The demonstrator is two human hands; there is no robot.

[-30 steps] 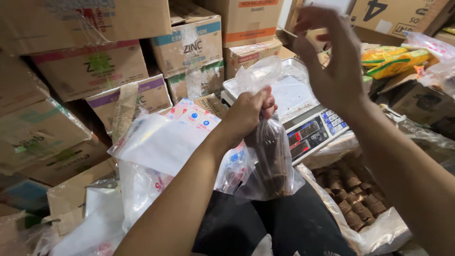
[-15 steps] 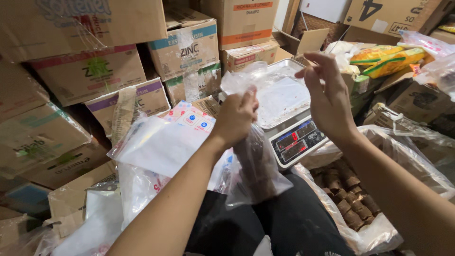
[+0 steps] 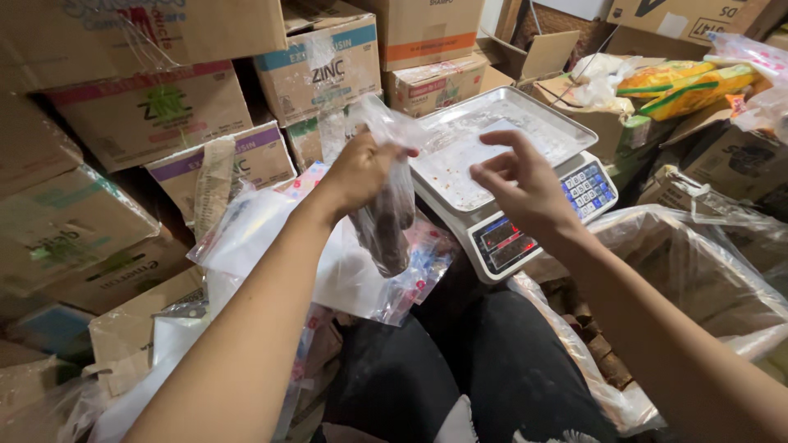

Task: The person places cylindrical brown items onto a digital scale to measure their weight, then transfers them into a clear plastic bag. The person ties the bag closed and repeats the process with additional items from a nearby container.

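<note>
My left hand (image 3: 361,168) grips the gathered neck of a clear plastic bag (image 3: 386,217) that hangs below it, filled with dark brown pieces. My right hand (image 3: 521,184) hovers to the right of the bag with fingers spread and nothing in it, over the front of a digital weighing scale (image 3: 525,234). The scale's metal pan (image 3: 492,131) lies just behind both hands.
Cardboard boxes (image 3: 164,107) are stacked at the left and back. A pile of clear and printed plastic bags (image 3: 271,238) lies at the left. A large plastic bag of brown pieces (image 3: 607,361) sits open at the right. Yellow packets (image 3: 689,82) rest at the far right.
My right hand has come down from above the bag's top and now hovers over the scale. My left hand still holds the bag by its neck.
</note>
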